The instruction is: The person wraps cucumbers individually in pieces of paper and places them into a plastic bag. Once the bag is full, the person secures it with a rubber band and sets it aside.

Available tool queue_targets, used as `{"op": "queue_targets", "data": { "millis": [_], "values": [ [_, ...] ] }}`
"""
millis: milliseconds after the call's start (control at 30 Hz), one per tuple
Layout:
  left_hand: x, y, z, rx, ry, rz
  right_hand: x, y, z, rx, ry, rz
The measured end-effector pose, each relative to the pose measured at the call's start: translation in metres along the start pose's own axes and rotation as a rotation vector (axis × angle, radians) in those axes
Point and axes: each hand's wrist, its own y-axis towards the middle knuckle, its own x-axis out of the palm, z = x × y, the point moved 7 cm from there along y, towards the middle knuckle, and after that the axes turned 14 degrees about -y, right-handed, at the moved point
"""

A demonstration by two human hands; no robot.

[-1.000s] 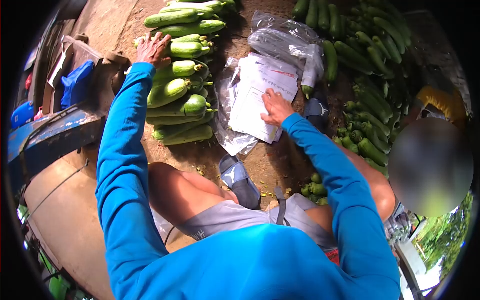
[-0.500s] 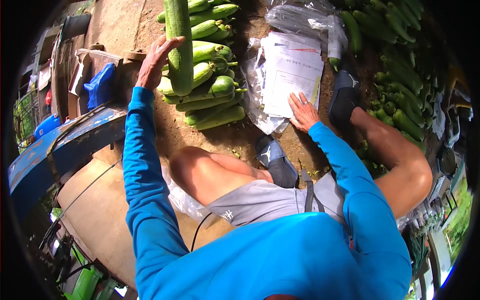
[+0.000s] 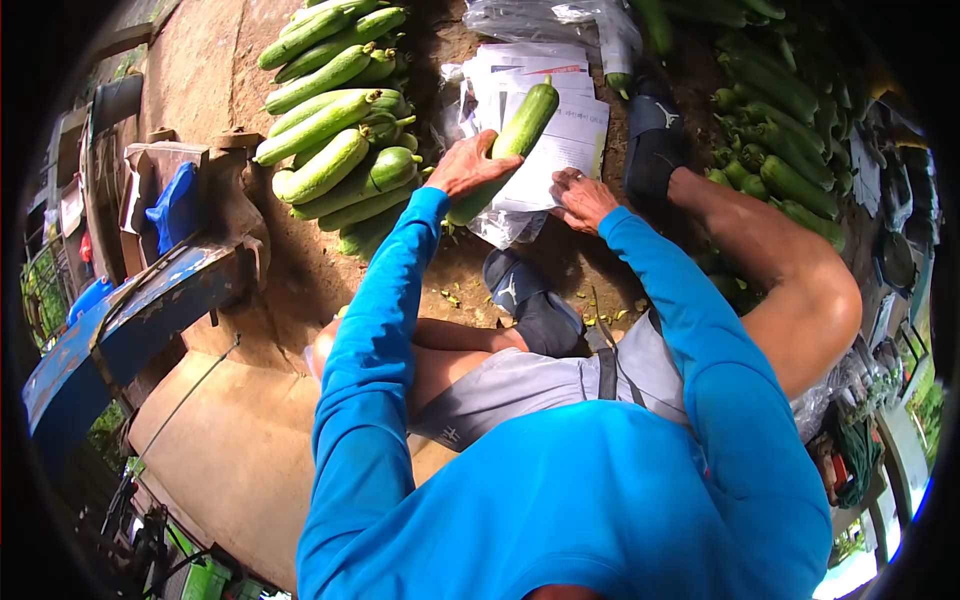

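My left hand (image 3: 474, 167) is wrapped round a long green gourd (image 3: 528, 122), which lies slantwise over a stack of printed paper sheets (image 3: 573, 135). The gourd's lower end is near my wrist, and its stem end points up and away. At the lower right corner of the sheets, my right hand (image 3: 585, 200) has its fingers bent and pinched at the paper edge. Clear plastic wrapping (image 3: 507, 228) pokes out from under the stack.
A pile of similar gourds (image 3: 340, 150) lies on the ground at left, and more gourds (image 3: 790, 140) are heaped at right. Plastic bags (image 3: 545, 18) lie beyond the paper. My sandalled foot (image 3: 655, 130) is just right of the sheets. A blue metal beam (image 3: 130, 325) stands at far left.
My left hand has brought the gourd from above the left pile rightward onto the paper. My right hand has gone from lying flat on the sheets to pinching at their corner.
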Motion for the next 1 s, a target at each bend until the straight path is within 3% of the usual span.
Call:
{"op": "queue_targets", "data": {
  "millis": [167,233,333,367,533,767,900,1000],
  "values": [
    [0.053,0.022,0.013,0.122,0.297,-0.160,-0.023,-0.023,-0.008,0.062,-0.092,0.054],
    [0.073,0.034,0.000,0.260,0.452,-0.138,-0.027,-0.033,-0.009,0.132,-0.074,0.133],
    [0.103,0.038,-0.002,0.433,0.653,-0.184,-0.034,-0.040,-0.015,0.184,-0.086,0.095],
    [0.106,0.032,0.004,0.537,0.687,-0.104,-0.033,-0.036,-0.016,0.185,-0.068,0.060],
    [0.116,0.026,-0.005,0.495,0.665,-0.168,-0.039,-0.036,-0.020,0.165,-0.017,0.132],
    [0.102,0.009,-0.012,0.545,0.790,-0.106,-0.039,-0.026,-0.036,0.134,0.025,0.153],
    [0.105,0.001,-0.005,0.600,0.683,-0.047,-0.039,-0.034,-0.037,0.285,0.065,0.216],
    [0.120,0.006,-0.003,0.633,0.728,-0.125,-0.035,-0.044,-0.033,0.395,0.109,0.190]
  ]
}}
